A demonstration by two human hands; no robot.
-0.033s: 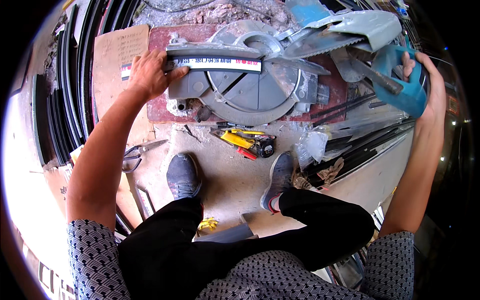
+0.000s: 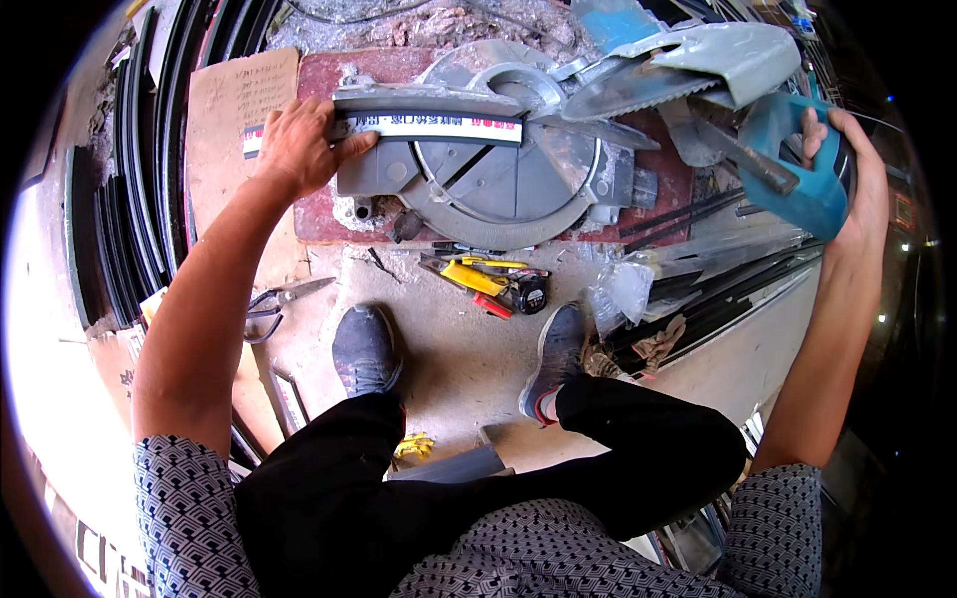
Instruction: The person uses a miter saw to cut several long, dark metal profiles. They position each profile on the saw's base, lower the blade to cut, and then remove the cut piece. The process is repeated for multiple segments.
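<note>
A mitre saw with a round grey base [image 2: 558,184] sits on a dark red board. Along its fence [image 2: 429,98] lies a long strip [image 2: 429,128] with a white printed film and a dark edge; its right end stops short of the blade. My left hand [image 2: 299,148] presses this strip against the fence, thumb on top and fingers wrapped over it. At the right, my right hand [image 2: 865,184] is closed round the teal saw handle [image 2: 812,204]. The toothed saw blade [image 2: 638,90] is raised above the base, partly covered by its grey guard [image 2: 738,55].
On the floor before the saw lie a yellow utility knife [image 2: 464,275], a tape measure [image 2: 530,292] and scissors [image 2: 274,304]. Black profiles [image 2: 125,224] stand at left beside cardboard [image 2: 229,110]. More dark strips [image 2: 718,299] and clear plastic [image 2: 623,289] lie at right.
My right hand and the saw handle have shifted very slightly down and to the left. The strip and my left hand look almost unmoved.
</note>
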